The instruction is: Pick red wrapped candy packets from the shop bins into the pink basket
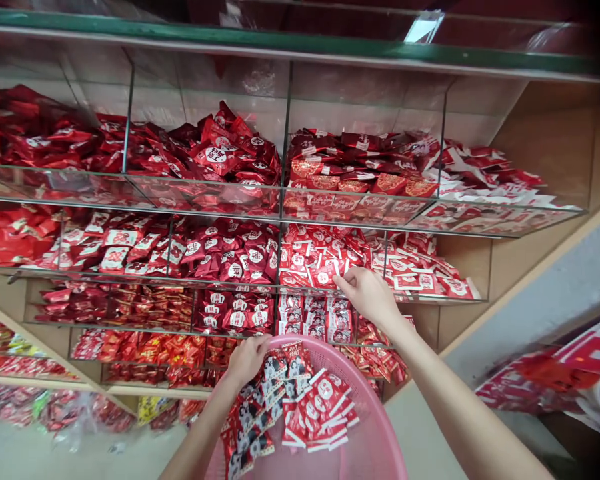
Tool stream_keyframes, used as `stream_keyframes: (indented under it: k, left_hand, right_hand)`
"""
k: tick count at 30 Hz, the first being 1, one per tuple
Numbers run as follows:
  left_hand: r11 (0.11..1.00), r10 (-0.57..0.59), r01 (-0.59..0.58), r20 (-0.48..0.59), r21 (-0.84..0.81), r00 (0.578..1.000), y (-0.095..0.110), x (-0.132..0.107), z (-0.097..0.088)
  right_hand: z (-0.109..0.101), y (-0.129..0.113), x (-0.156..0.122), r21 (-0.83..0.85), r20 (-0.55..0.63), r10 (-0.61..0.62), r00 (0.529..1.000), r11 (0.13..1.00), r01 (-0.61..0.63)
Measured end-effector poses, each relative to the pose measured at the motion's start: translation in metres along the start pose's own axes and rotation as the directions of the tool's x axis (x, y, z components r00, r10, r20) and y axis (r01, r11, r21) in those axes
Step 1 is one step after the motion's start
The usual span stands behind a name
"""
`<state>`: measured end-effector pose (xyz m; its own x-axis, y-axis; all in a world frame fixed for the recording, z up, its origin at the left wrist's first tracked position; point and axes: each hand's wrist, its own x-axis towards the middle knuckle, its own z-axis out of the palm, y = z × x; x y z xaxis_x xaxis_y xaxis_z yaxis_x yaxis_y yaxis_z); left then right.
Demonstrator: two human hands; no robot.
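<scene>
Tiered glass shelves (205, 193) rise ahead, divided into compartments by glass partitions, with foil packets (240, 257) piled inside each compartment. In front of them and lower down, a plastic basket (375, 427) holds a heap of packets (315, 413), and a wooden panel (463, 267) flanks the shelves on the right.

The right hand (367, 297) reaches into a compartment of a glass-divided display shelf (230, 281), its fingertips (341, 277) touching loose red-and-white packets (320, 267). The left hand (247, 360) holds the rim of a pink plastic basket (377, 433), which is heaped with red-and-white packets and dark printed packets (250, 427). Shiny red packets (235, 150) fill the tier above.
</scene>
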<state>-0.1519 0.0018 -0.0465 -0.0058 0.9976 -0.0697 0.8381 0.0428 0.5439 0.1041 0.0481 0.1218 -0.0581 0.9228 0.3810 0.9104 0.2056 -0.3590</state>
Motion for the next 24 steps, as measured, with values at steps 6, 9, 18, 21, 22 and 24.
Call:
stream_keyframes:
  k: [6, 9, 18, 21, 22, 24]
  left_hand:
    - [1.000, -0.009, 0.009, -0.002, 0.008, 1.000, 0.001, -0.001, 0.000]
    - [1.000, 0.007, -0.007, -0.003, 0.000, 1.000, 0.001, -0.001, -0.001]
    - [1.000, 0.019, -0.018, 0.009, -0.014, 1.000, 0.002, 0.000, 0.000]
    - [1.000, 0.015, -0.015, 0.012, -0.016, 1.000, 0.001, 0.000, 0.000]
    - [1.000, 0.014, -0.014, 0.015, -0.015, 1.000, 0.001, 0.000, 0.000]
    - [1.000, 0.012, -0.011, 0.020, -0.011, 1.000, 0.002, 0.000, 0.000]
  right_hand:
    - [0.009, 0.004, 0.006, 0.312, -0.040, -0.044, 0.998, 0.948, 0.055]
    - [0.001, 0.001, 0.003, 0.461, -0.061, -0.071, 0.996, 0.883, 0.091]
    - [-0.019, 0.004, -0.060, 0.843, 0.063, -0.067, 0.996, 0.538, -0.017]
    - [0.002, 0.016, -0.094, 0.796, 0.146, -0.147, 0.978, 0.605, -0.028]
    - [0.011, 0.021, -0.106, 0.754, 0.149, -0.194, 0.970, 0.657, 0.015]
    - [0.028, 0.033, -0.126, 0.641, 0.129, -0.308, 0.942, 0.751, 0.158]
